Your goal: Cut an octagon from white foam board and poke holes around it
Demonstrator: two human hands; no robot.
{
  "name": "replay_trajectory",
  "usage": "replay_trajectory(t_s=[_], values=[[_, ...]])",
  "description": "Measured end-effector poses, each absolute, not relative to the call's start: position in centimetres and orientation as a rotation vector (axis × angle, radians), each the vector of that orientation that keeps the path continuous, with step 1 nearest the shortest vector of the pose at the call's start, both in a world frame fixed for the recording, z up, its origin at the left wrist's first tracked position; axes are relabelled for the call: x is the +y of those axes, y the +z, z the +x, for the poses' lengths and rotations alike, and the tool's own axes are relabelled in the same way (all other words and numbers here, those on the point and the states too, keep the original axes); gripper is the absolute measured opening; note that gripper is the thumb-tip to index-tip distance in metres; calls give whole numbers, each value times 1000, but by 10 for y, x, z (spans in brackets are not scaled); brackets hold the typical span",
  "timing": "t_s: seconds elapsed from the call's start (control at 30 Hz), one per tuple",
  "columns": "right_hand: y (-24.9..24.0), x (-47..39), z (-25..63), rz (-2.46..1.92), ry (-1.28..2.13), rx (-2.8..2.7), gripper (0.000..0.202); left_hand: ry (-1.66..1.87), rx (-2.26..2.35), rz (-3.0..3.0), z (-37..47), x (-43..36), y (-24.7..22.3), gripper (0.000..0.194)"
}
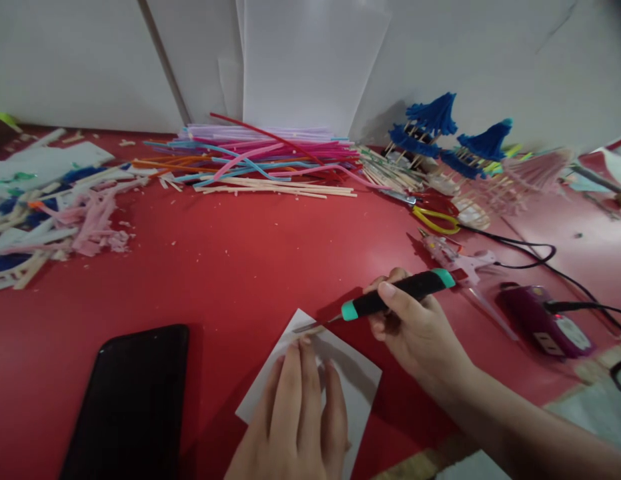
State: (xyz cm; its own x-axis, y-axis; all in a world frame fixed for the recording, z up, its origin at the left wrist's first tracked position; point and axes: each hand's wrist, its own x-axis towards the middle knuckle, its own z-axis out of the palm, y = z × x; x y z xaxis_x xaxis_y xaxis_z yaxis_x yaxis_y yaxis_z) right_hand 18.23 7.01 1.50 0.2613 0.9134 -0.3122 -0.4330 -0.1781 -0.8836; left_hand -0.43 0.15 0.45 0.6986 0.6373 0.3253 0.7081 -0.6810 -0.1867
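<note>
A craft knife with a black and teal handle (390,297) is gripped in my right hand (415,327). Its thin blade points left and lies over a short pale strip (314,331) on a white square card (357,373). I cannot tell whether the blade touches the strip. My left hand (300,407) rests on the card with fingers stretched out, its fingertips at the strip just below the blade. The left thumb and whatever lies under the palm are hidden.
A black phone (130,407) lies at left. Pipe cleaners and sticks (270,157) line the back; scraps (85,213) pile up at left. At right are yellow-handled scissors (435,219), a glue gun (457,257), a purple power socket (547,323) with cords, and blue umbrella-like models (433,120).
</note>
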Motion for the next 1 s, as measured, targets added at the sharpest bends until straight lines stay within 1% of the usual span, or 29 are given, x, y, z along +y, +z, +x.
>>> replay_trajectory(t_s=[0.2, 0.33, 0.77, 1.0], values=[[16, 71, 182, -1218, 1282, -576, 41, -445, -1016, -2589, -4, 4, -2, 36], [15, 71, 182, -1231, 1273, -588, 41, -445, -1009, -2584, -4, 4, -5, 36], [13, 64, 180, -1182, 1234, -701, 31, -423, -1050, -2613, -4, 2, 1, 35], [18, 60, 180, -1203, 1199, -744, 32, -421, -1109, -2641, -3, -1, 2, 35]])
